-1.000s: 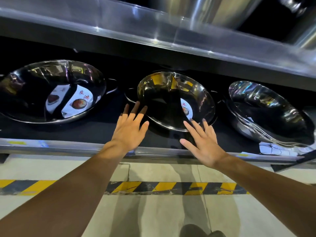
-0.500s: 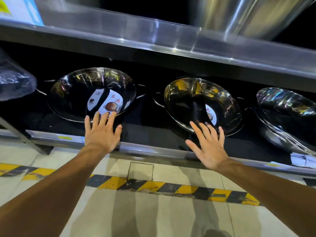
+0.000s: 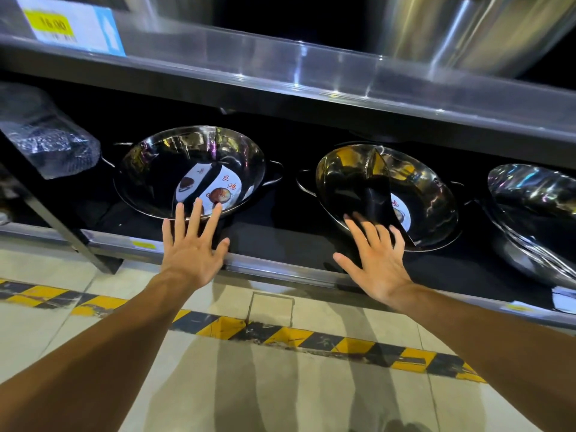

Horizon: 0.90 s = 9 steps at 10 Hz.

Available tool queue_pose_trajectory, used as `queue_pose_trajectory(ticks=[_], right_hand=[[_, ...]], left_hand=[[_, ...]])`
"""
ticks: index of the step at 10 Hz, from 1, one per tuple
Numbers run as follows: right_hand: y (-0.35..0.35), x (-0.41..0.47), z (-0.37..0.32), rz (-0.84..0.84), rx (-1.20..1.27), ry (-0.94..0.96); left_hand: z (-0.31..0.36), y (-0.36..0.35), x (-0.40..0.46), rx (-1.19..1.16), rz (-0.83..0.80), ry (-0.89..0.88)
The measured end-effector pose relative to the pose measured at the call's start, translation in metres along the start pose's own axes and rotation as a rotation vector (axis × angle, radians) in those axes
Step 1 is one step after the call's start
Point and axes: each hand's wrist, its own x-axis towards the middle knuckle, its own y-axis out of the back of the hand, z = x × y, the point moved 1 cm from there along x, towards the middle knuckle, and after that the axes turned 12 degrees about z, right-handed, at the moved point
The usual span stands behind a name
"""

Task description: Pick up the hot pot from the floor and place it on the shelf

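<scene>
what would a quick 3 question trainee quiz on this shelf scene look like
1. True or false: the left hand has its grip closed around a pot handle.
2. Which pot do the right hand fingertips overlap? A) the left pot with the printed label B) the middle divided pot C) the right pot
3. Fill in: the floor stripe in front of the shelf edge is yellow and ____.

Key: 1 false, both hands are open with fingers spread. 2 B. 3 black.
</scene>
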Motion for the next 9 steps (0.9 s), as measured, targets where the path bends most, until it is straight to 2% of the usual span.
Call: queue_pose_trajectory(ticks=[2, 4, 5, 6, 7, 8, 9], right_hand=[[0.0, 0.01, -0.005, -0.032, 0.017, 0.028], [0.002, -0.021, 0.005, 0.019, -0.082, 0.034], [-0.001, -0.032, 0.008, -0.02, -0.11, 0.03], [-0.001, -0.026, 0.005, -0.081, -0.118, 0.014], [0.003, -0.021, 0.0, -0.063, -0.113, 0.021], [0.017, 0.002, -0.035, 0.063, -0.062, 0.234], [0.023, 0.026, -0.068, 0.042, 0.059, 0.41]], left_hand=[[0.006, 0.003, 0.007, -0.001, -0.094, 0.016], [-0.005, 0.001, -0.01, -0.043, -0.004, -0.088], [-0.009, -0.001, -0.014, -0.042, 0.006, -0.1], [-0.007, 0.002, -0.009, -0.021, -0.041, -0.081], [-0.005, 0.009, -0.009, -0.002, -0.062, -0.072], [-0.007, 0.024, -0.012, 0.005, 0.049, -0.145], [-0.013, 0.038, -0.015, -0.02, 0.14, -0.194]])
